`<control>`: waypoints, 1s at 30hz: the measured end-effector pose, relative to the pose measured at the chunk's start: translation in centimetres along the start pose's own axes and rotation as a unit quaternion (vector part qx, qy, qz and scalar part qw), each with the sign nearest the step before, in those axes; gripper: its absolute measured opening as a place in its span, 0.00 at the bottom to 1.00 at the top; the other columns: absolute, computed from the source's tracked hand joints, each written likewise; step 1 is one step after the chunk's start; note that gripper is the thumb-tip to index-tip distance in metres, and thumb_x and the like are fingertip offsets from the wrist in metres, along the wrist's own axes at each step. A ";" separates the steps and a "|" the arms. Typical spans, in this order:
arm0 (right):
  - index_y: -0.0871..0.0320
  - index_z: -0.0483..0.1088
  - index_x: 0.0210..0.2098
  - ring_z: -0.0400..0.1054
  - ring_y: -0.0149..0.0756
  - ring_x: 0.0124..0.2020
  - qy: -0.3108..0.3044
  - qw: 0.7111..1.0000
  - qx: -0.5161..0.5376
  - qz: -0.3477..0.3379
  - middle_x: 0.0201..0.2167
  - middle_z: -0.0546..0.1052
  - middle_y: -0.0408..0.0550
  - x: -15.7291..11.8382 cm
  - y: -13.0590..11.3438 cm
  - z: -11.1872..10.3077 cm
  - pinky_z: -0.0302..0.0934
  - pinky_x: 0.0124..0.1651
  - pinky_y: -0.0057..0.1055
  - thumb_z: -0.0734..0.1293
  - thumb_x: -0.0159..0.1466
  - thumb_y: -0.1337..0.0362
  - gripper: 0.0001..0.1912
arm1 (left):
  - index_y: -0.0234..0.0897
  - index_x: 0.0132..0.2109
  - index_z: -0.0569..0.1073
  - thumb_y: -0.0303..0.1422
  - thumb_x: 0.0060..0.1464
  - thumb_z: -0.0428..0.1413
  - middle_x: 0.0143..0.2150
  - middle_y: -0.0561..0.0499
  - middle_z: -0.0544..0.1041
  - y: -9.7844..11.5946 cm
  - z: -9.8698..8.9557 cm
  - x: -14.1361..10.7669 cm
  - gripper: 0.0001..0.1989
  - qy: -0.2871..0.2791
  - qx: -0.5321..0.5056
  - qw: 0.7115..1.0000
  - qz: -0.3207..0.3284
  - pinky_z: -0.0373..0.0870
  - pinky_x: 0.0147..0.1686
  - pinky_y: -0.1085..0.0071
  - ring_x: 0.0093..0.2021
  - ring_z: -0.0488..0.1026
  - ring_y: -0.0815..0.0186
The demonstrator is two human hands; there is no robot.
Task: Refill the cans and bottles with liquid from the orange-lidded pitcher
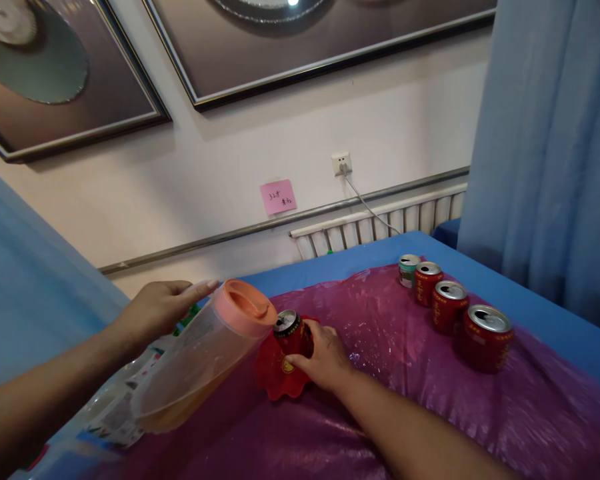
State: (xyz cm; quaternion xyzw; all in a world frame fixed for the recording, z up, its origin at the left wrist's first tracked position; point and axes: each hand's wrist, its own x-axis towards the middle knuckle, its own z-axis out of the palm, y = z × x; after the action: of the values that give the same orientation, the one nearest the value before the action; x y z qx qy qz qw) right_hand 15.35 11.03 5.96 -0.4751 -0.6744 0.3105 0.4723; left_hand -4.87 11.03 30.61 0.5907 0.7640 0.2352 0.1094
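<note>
My left hand [153, 310] is closed on a clear plastic pitcher [195, 373], its grip partly hidden behind the pitcher. The pitcher tilts right, with an orange lid [245, 305] and some yellowish-brown liquid low inside. Its lid end is close to the top of a red drink can [296, 340] with a black-and-gold rim. My right hand [329, 355] wraps around this can from the right. The can leans slightly left over a red wavy-edged dish [280, 381]. I cannot make out any stream of liquid between pitcher and can.
Opened red cans [450, 313] and a green-and-white can [409, 272] stand in a row at the right on purple plastic sheeting [380, 307]. Clear packaged containers [113, 410] lie at the left. Blue curtains [545, 167] flank the table; a radiator [370, 227] is behind it.
</note>
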 end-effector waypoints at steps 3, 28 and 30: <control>0.54 0.68 0.56 0.69 0.50 0.53 0.000 1.000 0.001 0.001 0.52 0.77 0.49 0.0 0.0 0.0 0.60 0.56 0.43 0.77 0.52 0.58 0.34 | 0.42 0.16 0.58 0.57 0.40 0.60 0.15 0.57 0.54 0.1 0.0 -0.1 0.28 -0.003 0.001 1.000 0.001 0.48 0.18 0.69 0.16 0.51 0.70; 0.53 0.67 0.56 0.71 0.47 0.52 0.002 1.000 -0.011 -0.008 0.51 0.78 0.50 0.0 -0.1 -0.1 0.61 0.56 0.42 0.77 0.53 0.58 0.33 | 0.42 0.16 0.60 0.57 0.41 0.60 0.16 0.56 0.54 0.1 0.0 -0.2 0.27 -0.001 0.007 1.000 -0.002 0.48 0.18 0.69 0.17 0.52 0.69; 0.53 0.67 0.56 0.71 0.48 0.52 0.003 1.000 -0.010 -0.004 0.50 0.78 0.49 0.0 -0.1 -0.1 0.61 0.57 0.42 0.77 0.53 0.58 0.33 | 0.42 0.16 0.61 0.56 0.41 0.60 0.16 0.56 0.55 0.0 0.0 -0.2 0.27 -0.004 0.005 1.000 -0.002 0.49 0.18 0.69 0.17 0.53 0.69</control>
State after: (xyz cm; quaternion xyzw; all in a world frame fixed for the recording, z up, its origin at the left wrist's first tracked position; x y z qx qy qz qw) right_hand 15.45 10.99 6.08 -0.4778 -0.6778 0.3004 0.4713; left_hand -4.79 10.85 30.62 0.5905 0.7662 0.2286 0.1101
